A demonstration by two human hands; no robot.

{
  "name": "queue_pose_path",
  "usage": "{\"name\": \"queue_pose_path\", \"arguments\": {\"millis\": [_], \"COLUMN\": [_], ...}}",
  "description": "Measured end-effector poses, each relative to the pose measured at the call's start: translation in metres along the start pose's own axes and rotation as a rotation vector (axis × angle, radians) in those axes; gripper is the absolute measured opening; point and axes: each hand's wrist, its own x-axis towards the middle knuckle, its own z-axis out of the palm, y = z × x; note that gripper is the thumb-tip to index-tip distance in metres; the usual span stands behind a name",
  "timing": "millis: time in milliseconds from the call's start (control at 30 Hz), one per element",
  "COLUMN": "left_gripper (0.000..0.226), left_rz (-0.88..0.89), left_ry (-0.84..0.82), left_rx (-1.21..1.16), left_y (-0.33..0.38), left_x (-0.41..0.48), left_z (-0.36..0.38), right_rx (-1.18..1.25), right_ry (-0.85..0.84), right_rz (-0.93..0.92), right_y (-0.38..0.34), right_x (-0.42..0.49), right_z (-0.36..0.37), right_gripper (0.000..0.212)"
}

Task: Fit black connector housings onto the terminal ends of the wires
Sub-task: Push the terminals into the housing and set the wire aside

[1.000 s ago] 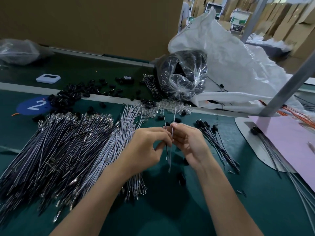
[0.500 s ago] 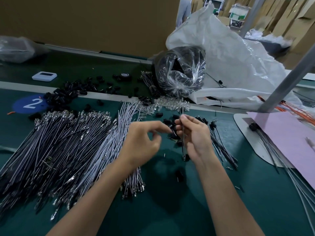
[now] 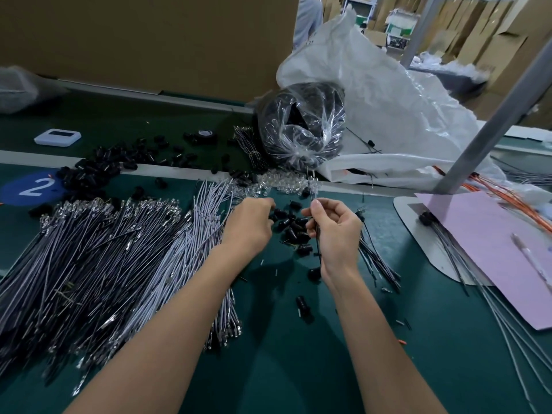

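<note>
Right hand (image 3: 334, 234) pinches the wire (image 3: 310, 186) upright; steady its tip while the left hand (image 3: 251, 225), grasp unclear, singles out one black housing (image 3: 291, 233).

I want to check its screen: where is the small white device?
In the head view, the small white device lies far left on the green table, just beyond the blue 2 marker.

Both your forearms (image 3: 385, 339) reach forward, bare, with the hands close together but apart. Your right hand (image 3: 337, 231) stands thumb-up, thumb and forefinger pinching a thin wire (image 3: 309, 186) that rises above the fingers; the other fingers curl loosely. Your left hand (image 3: 251, 225) is palm-down, fingers curled forward, their tips hidden.
</note>
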Motion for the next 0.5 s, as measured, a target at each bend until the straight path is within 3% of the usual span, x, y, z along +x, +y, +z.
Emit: {"name": "queue_pose_path", "arguments": {"millis": [133,367,500], "left_gripper": [0.028,0.029,0.018], "left_rz": [-0.091,-0.264,-0.293], "left_ry": [0.084,0.081,0.094], "left_rx": [-0.496,-1.332,-1.559], "left_y": [-0.004,-0.019,-0.017], "left_x": [-0.006,-0.039,-0.046], "left_z": [-0.011,-0.039,-0.041], "right_rx": [-0.143,-0.289,-0.276], "right_ry": [-0.022,-0.230,-0.273], "right_rz": [-0.102,-0.232,-0.253], "right_y": [0.002,0.002,0.001], "right_x": [0.000,-0.005,-0.009], "right_z": [0.000,0.005,0.007], "right_gripper": [0.014,0.017,0.015]}}
